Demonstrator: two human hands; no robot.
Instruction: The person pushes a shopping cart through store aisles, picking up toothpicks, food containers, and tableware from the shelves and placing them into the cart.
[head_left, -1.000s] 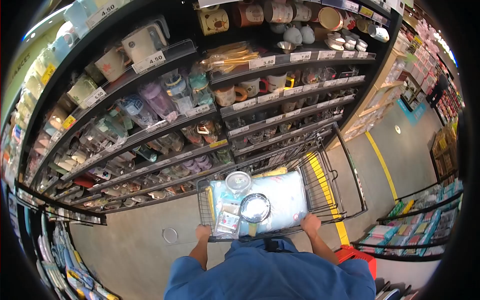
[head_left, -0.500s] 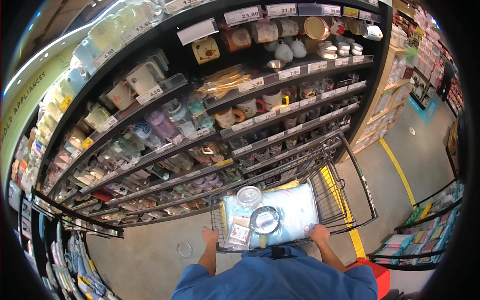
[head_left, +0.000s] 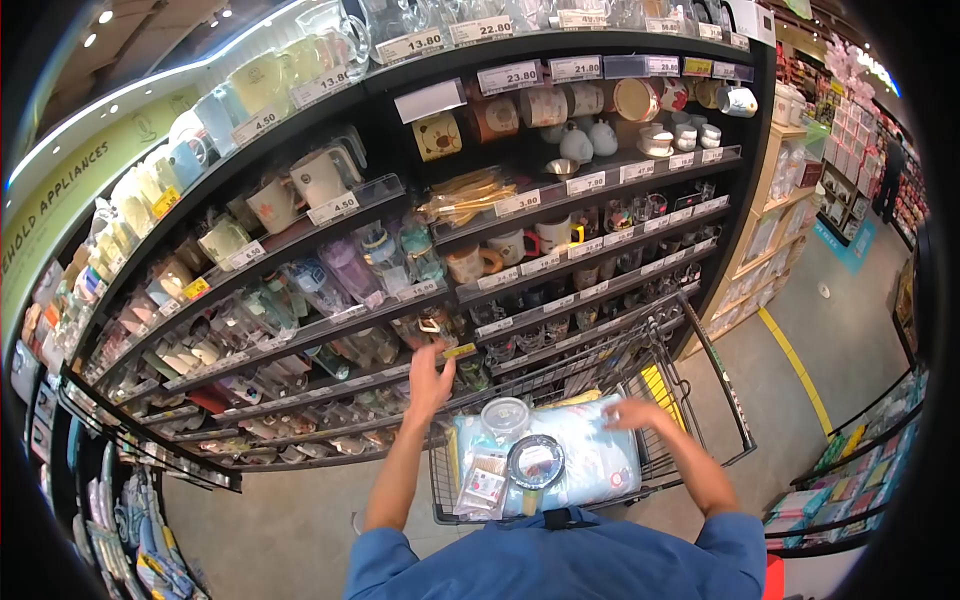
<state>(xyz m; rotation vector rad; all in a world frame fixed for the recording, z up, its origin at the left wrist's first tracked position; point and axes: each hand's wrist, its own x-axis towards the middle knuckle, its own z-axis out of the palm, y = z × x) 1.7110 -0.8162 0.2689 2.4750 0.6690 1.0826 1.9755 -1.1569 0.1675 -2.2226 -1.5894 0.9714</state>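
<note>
My left hand (head_left: 430,378) is raised to the front of the shelving, fingers partly spread, near a yellow price label (head_left: 460,351) and wrapped glassware (head_left: 432,326). Whether its fingertips touch the shelf edge, I cannot tell. My right hand (head_left: 632,413) hovers open over a large pale-blue soft package (head_left: 590,470) in the wire shopping cart (head_left: 745,425), holding nothing. On or beside that package lie a clear round lidded container (head_left: 505,416), a black-rimmed round item (head_left: 536,461) and a small plastic-wrapped pack (head_left: 484,485).
Shelves ahead carry mugs (head_left: 545,105), plastic bottles (head_left: 380,255), white ceramic jars (head_left: 590,140) and wooden utensils (head_left: 470,195). To the right stands a wooden rack (head_left: 765,230), then an aisle floor with a yellow line (head_left: 800,370). Packaged goods (head_left: 850,465) sit at lower right, hanging textiles (head_left: 150,525) at lower left.
Both hands have left the near side of the cart. My left hand has risen to the shelf; my right has moved forward over the package. The view has shifted, showing more of the upper shelf.
</note>
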